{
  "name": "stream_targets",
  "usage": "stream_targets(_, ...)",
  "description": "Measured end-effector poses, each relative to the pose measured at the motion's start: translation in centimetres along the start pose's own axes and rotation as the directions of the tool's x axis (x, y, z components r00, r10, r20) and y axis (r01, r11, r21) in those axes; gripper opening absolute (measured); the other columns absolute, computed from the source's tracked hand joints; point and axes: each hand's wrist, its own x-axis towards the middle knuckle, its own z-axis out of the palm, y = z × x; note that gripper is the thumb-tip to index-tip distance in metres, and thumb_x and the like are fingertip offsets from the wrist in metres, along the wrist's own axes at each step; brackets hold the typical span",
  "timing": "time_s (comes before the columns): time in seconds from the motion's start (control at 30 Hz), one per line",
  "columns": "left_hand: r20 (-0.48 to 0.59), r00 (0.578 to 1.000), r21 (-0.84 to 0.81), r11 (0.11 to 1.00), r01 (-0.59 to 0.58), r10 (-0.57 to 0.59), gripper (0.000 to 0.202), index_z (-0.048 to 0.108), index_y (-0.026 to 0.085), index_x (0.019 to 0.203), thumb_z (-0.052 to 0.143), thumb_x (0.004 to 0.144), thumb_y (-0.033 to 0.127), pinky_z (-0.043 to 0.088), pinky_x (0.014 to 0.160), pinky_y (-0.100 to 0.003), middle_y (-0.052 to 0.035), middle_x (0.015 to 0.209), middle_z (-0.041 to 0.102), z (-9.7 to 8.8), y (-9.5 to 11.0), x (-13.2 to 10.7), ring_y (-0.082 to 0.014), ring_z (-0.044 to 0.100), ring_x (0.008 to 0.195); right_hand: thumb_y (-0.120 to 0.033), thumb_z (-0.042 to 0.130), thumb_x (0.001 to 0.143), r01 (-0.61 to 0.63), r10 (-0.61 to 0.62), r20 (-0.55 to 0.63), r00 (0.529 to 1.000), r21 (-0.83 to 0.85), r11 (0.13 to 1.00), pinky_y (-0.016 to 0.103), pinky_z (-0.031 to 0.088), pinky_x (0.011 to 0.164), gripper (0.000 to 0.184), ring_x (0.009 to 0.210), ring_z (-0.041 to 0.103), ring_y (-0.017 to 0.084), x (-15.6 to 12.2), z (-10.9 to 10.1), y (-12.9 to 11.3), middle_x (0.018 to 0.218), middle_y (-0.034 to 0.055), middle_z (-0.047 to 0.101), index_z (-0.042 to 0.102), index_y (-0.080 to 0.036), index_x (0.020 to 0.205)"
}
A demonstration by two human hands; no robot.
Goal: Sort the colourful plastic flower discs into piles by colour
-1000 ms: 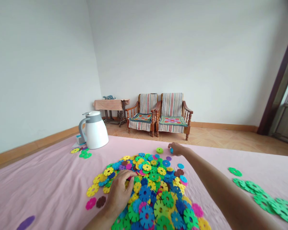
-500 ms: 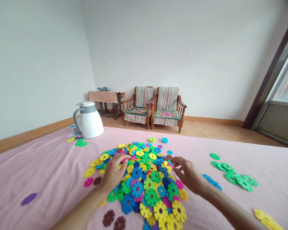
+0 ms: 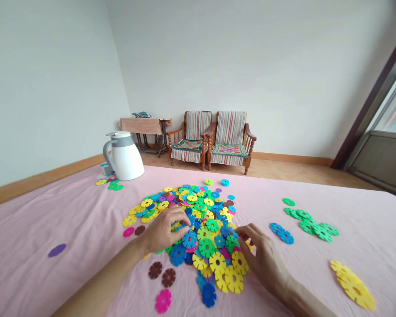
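A heap of plastic snowflake discs in blue, green, yellow, pink and other colours lies on a pink cloth. My left hand is over the heap's left side, its fingers bent and thumb apart, close to a blue disc. At the right edge of the heap is my right hand, fingers curved and thumb apart, beside a yellow disc. I see no disc held in either hand, though the undersides of the fingers are hidden.
Green discs, blue discs and yellow discs lie in groups on the right. A purple disc is at left. Behind stand a white jug and two wooden chairs.
My left hand has moved right, further over the heap. My right hand has come lower, along the heap's right edge. The view has tilted slightly downward.
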Motion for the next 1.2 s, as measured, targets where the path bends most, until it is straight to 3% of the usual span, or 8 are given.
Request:
stream_targets(0.17, 0.335, 0.941, 0.076, 0.997, 0.013, -0.038, 0.012, 0.058, 0.018, 0.064, 0.067, 0.071, 0.023, 0.034, 0.058, -0.021, 0.0034, 0.066, 0.055, -1.3, 1.8, -0.3, -0.0104, 0.05, 0.064, -0.018, 0.042, 0.084, -0.01, 0.01, -0.017, 1.0, -0.003, 1.0, 0.027, 0.045, 0.068, 0.019, 0.077, 0.057, 0.016, -0.2, 0.0, 0.7, 0.084, 0.0036, 0.059, 0.059, -0.02, 0.092)
stream_targets(0.3, 0.414, 0.902, 0.161, 0.985, 0.06, -0.122, 0.032, 0.056, 0.021, 0.078, 0.077, 0.056, 0.029, 0.033, 0.057, -0.021, 0.0046, 0.076, 0.055, -1.7, 2.0, -0.8, -0.0126, 0.05, 0.067, -0.019, 0.041, 0.085, -0.032, 0.032, -0.015, 0.999, -0.003, 0.999, 0.027, 0.045, 0.069, 0.019, 0.078, 0.057, 0.016, -0.1, 0.1, 0.9, 0.086, 0.0038, 0.059, 0.059, -0.021, 0.093)
stream_targets(0.5, 0.394, 0.906, 0.207, 0.975, 0.076, -0.154, 0.029, 0.053, 0.023, 0.09, 0.067, 0.064, 0.02, 0.038, 0.067, -0.024, 0.0015, 0.092, 0.053, -1.5, 1.7, -1.0, -0.0165, 0.053, 0.081, -0.018, 0.041, 0.085, -0.027, 0.027, -0.022, 0.999, -0.013, 1.0, 0.027, 0.046, 0.071, 0.02, 0.081, 0.058, 0.016, -0.2, 0.3, 0.7, 0.088, 0.0041, 0.059, 0.059, -0.02, 0.095)
stream_targets(0.67, 0.258, 0.956, 0.201, 0.976, 0.089, -0.14, 0.022, 0.055, 0.022, 0.095, 0.052, 0.075, 0.012, 0.041, 0.075, -0.026, -0.0022, 0.096, 0.054, -1.2, 1.0, -0.8, -0.0179, 0.054, 0.086, -0.018, 0.041, 0.084, -0.027, 0.026, -0.048, 0.998, -0.02, 0.999, 0.027, 0.047, 0.071, 0.021, 0.081, 0.059, 0.016, -0.3, 0.4, 0.6, 0.088, 0.0045, 0.06, 0.059, -0.021, 0.094)
stream_targets(0.77, 0.203, 0.975, 0.146, 0.987, 0.061, -0.09, 0.024, 0.058, 0.024, 0.101, 0.055, 0.079, 0.016, 0.042, 0.08, -0.028, -0.0029, 0.101, 0.053, -0.8, 1.1, -0.7, -0.0182, 0.054, 0.091, -0.018, 0.041, 0.085, -0.014, 0.013, -0.047, 0.999, -0.012, 1.0, 0.027, 0.048, 0.072, 0.021, 0.082, 0.059, 0.016, -0.3, 0.4, 0.6, 0.089, 0.0048, 0.06, 0.059, -0.021, 0.095)
stream_targets(0.93, 0.231, 0.973, 0.071, 0.997, -0.004, -0.013, 0.039, 0.059, 0.03, 0.116, 0.064, 0.078, 0.024, 0.044, 0.084, -0.03, -0.0035, 0.104, 0.054, 0.1, 1.4, -0.7, -0.0195, 0.054, 0.096, -0.02, 0.04, 0.087, -0.033, 0.033, -0.046, 0.998, -0.013, 0.999, 0.027, 0.048, 0.071, 0.021, 0.08, 0.059, 0.016, -0.2, 0.5, 0.6, 0.088, 0.005, 0.06, 0.059, -0.021, 0.094)
stream_targets(1.1, 0.193, 0.981, 0.045, 0.999, -0.028, 0.019, 0.028, 0.064, 0.026, 0.111, 0.055, 0.084, 0.02, 0.044, 0.083, -0.029, -0.0051, 0.099, 0.059, 1.0, 0.9, -0.4, -0.0184, 0.055, 0.094, -0.021, 0.04, 0.088, -0.024, 0.023, -0.041, 0.999, -0.007, 1.0, 0.027, 0.047, 0.07, 0.02, 0.081, 0.059, 0.016, -0.3, 0.6, 0.7, 0.088, 0.0049, 0.06, 0.059, -0.021, 0.095)
stream_targets(1.2, 0.058, 0.997, 0.007, 0.999, 0.047, -0.048, 0.022, 0.068, 0.02, 0.095, 0.048, 0.088, 0.025, 0.045, 0.075, -0.026, -0.0049, 0.086, 0.061, 1.6, 0.7, -0.1, -0.0164, 0.057, 0.083, -0.02, 0.041, 0.087, -0.023, 0.023, -0.05, 0.998, -0.009, 1.0, 0.026, 0.047, 0.07, 0.019, 0.081, 0.059, 0.016, -0.3, 0.6, 0.7, 0.088, 0.0044, 0.06, 0.059, -0.021, 0.094)
